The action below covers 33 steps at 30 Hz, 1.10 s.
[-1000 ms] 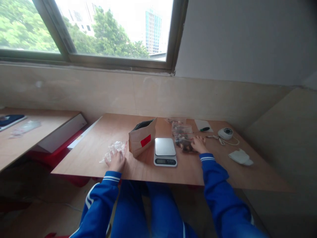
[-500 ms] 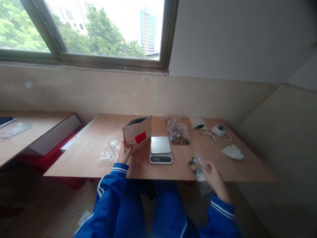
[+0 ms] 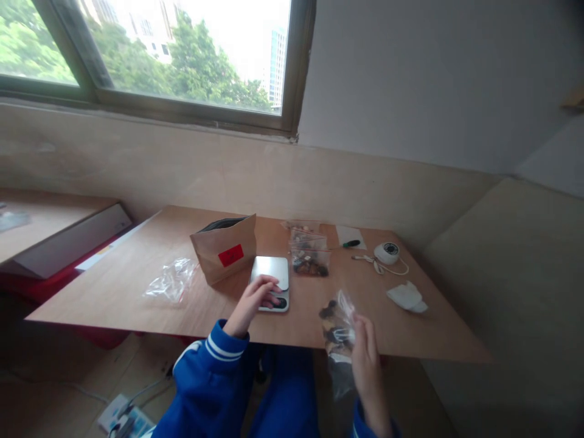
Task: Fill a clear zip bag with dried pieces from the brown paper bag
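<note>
Plywood table [image 3: 137, 286] stands beneath window [image 3: 159, 55].

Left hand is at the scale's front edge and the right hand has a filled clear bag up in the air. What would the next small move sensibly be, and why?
Probably lowering the filled bag onto the scale. The right hand holds it lifted near the table's front edge, the steel platform is bare, and the left hand has its fingers on the scale's front panel, as if pressing a button. That hand would likely need to draw back first.

left hand [image 3: 256, 298] reaching forward, right hand [image 3: 367, 365] raised, gripping
</note>
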Each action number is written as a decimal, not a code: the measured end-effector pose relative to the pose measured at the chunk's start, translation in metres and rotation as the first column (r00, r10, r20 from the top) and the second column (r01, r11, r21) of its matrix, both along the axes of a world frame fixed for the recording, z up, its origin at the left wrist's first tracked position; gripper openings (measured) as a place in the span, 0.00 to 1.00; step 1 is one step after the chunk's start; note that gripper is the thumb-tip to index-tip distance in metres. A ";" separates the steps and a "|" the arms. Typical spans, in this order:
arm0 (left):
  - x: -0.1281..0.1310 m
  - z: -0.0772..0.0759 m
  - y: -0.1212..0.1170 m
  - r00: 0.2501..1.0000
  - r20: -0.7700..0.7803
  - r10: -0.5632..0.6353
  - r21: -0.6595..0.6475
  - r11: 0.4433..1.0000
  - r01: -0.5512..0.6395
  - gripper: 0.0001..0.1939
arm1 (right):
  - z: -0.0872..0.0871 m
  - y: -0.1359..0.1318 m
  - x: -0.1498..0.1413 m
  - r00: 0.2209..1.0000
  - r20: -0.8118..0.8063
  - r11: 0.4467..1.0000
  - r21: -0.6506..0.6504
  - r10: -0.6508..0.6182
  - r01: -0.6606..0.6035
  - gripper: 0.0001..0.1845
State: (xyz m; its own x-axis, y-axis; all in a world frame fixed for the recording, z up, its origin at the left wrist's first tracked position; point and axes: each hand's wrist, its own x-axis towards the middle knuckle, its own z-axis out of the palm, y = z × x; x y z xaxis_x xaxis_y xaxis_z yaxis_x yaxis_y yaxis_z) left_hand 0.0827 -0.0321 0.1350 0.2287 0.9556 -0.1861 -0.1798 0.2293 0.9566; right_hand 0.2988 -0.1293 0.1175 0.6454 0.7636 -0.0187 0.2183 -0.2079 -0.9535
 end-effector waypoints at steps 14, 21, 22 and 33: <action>0.052 0.014 -0.031 0.886 -0.176 -0.430 0.159 0.876 0.456 0.23 | 0.029 0.006 -0.045 0.950 -0.044 0.950 0.067 0.309 -0.306 0.20; 0.013 0.000 -0.042 0.908 -0.392 -0.150 0.278 0.921 0.272 0.20 | 0.015 0.014 -0.087 0.932 -0.005 0.928 0.090 0.363 -0.361 0.17; 0.009 0.001 -0.044 0.895 -0.426 -0.128 0.312 0.908 0.279 0.19 | 0.014 0.013 -0.091 0.933 -0.013 0.929 0.102 0.359 -0.356 0.16; -0.021 -0.015 -0.054 0.950 -0.298 -0.091 0.343 0.919 0.196 0.18 | 0.010 -0.004 -0.123 0.892 -0.213 0.913 0.185 0.399 -0.365 0.19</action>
